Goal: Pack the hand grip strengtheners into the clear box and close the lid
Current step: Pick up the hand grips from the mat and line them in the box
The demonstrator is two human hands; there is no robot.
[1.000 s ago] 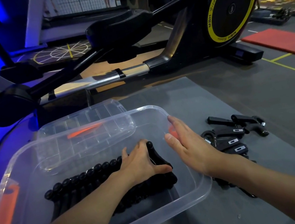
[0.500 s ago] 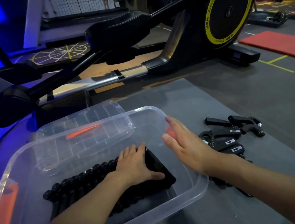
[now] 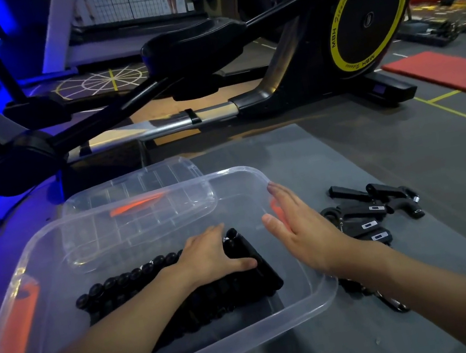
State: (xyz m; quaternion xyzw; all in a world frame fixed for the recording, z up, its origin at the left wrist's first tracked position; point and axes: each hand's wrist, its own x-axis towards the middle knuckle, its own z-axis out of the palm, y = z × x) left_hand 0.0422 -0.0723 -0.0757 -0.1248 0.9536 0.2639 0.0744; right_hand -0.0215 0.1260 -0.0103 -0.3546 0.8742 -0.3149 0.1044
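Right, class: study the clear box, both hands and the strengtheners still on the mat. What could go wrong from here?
1. The left grip presses on the packed row in the clear box; once it lifts, that row may tip or spread.
2. The loose strengtheners lie tangled beside and partly under the right forearm, so a reach by the right grip could snag or scatter them.
3. The lid lies behind the box and could be forgotten.

Black strengtheners; clear box, orange latches; grey mat; yellow-ringed black flywheel.
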